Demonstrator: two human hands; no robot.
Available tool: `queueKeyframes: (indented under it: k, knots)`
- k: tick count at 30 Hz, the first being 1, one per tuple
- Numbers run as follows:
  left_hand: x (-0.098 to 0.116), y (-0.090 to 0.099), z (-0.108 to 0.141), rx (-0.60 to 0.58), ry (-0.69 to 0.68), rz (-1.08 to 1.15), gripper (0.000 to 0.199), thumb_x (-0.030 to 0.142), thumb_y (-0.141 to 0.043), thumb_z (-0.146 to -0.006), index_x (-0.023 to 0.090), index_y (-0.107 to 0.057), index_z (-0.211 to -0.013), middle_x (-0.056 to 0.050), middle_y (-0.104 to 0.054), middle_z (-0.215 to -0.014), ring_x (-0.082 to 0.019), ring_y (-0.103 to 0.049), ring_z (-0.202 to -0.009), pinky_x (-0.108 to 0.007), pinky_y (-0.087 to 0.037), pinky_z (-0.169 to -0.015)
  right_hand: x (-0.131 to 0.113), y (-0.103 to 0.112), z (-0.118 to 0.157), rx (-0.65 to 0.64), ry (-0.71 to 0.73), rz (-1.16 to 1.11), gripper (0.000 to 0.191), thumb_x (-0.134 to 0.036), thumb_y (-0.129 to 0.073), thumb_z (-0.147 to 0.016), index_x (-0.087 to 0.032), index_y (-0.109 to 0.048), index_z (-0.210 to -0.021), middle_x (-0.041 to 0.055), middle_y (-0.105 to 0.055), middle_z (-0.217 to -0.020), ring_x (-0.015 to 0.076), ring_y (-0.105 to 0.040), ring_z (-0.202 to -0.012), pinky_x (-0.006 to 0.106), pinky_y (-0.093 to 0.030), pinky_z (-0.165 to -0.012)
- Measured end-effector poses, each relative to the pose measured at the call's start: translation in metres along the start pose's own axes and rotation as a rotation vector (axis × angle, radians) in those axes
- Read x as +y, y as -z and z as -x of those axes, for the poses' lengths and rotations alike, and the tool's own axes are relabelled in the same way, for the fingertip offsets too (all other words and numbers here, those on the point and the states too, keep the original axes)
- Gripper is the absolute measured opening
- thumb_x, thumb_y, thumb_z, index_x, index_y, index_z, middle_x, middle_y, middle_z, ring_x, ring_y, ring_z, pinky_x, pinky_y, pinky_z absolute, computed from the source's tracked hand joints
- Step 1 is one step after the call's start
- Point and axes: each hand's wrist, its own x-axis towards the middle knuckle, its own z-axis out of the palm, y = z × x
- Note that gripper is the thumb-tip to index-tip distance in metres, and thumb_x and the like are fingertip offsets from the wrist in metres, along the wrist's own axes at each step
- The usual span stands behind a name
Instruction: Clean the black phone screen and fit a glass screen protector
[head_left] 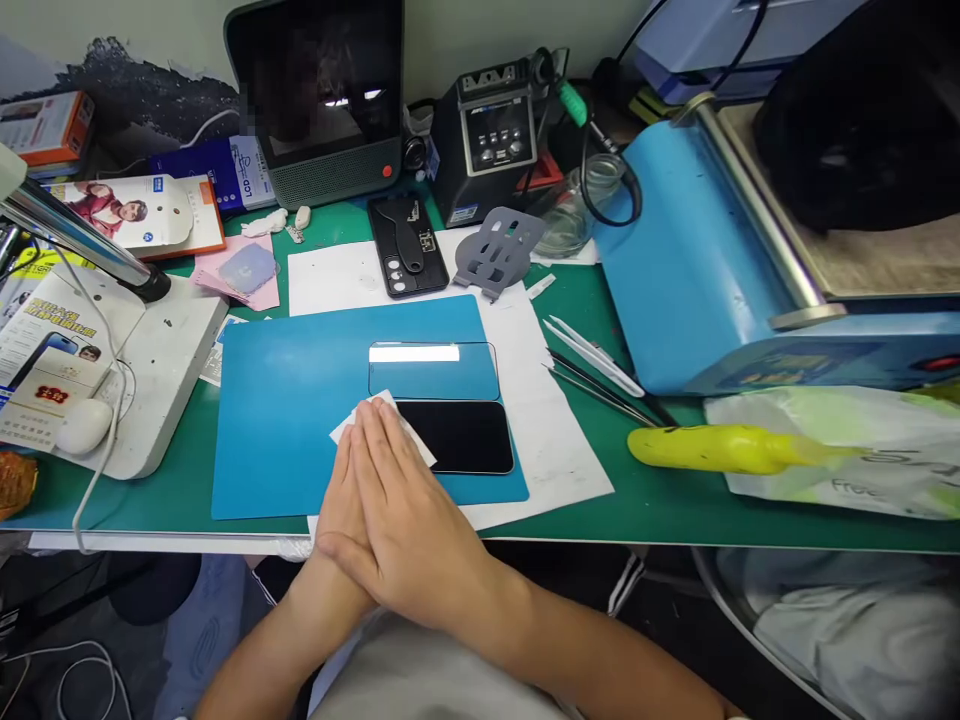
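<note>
Fingers (380, 455) straight and side by side, the right hand (409, 515) lies outstretched over the left hand (335, 515), whose own fingers are mostly covered; from where I stand, I cannot tell whether they grip anything. Beneath them, a thin, sharp-cornered white wipe (343, 430) overlaps the left end of a glossy black screen (469, 437) with rounded corners. The slab rests on a smooth blue mat (285, 400), just beside a clear, dark-rimmed pane (435, 378) reflecting a bright strip.
</note>
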Motion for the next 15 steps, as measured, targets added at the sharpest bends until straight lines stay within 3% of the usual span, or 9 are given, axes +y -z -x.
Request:
queueKeyframes:
  k: [4, 9, 11, 15]
  knots:
    - [0.0, 0.009, 0.011, -0.033, -0.127, 0.1, 0.084, 0.064, -0.018, -0.102, 0.01, -0.018, -0.165, -0.011, -0.025, -0.173, -0.027, -0.025, -0.159, -0.037, -0.029, -0.131, -0.003, 0.001, 0.008, -0.01, 0.037, -0.048, 0.096, -0.065, -0.047, -0.099, 0.01, -0.03, -0.157, 0.0312, -0.021, -0.167, 0.0436, -0.012, -0.158, 0.058, -0.029, -0.128]
    - [-0.007, 0.003, 0.015, -0.03, -0.121, 0.06, 0.091, 0.069, -0.034, -0.098, 0.011, -0.018, -0.166, -0.012, -0.024, -0.173, -0.031, -0.02, -0.161, -0.041, -0.025, -0.133, 0.004, 0.009, 0.012, -0.006, 0.013, -0.084, 0.094, -0.062, -0.047, -0.1, 0.009, -0.027, -0.158, 0.03, -0.018, -0.168, 0.0415, -0.012, -0.158, 0.054, -0.027, -0.129]
    - [-0.012, -0.003, 0.015, -0.051, -0.105, 0.068, 0.092, 0.071, -0.03, -0.098, 0.009, -0.017, -0.166, -0.012, -0.024, -0.173, -0.031, -0.02, -0.161, -0.04, -0.024, -0.133, 0.01, 0.014, 0.014, -0.003, -0.007, -0.083, 0.093, -0.062, -0.046, -0.101, 0.009, -0.027, -0.158, 0.03, -0.02, -0.167, 0.0413, -0.013, -0.158, 0.054, -0.028, -0.129]
    - [-0.032, -0.014, 0.017, -0.133, -0.028, -0.017, 0.095, 0.075, -0.005, -0.097, 0.011, -0.017, -0.166, -0.011, -0.024, -0.173, -0.03, -0.021, -0.16, -0.038, -0.028, -0.132, 0.032, 0.023, 0.024, 0.036, -0.044, -0.026, 0.086, -0.055, -0.041, -0.104, 0.011, -0.027, -0.157, 0.0318, -0.021, -0.166, 0.0418, -0.014, -0.158, 0.057, -0.03, -0.127]
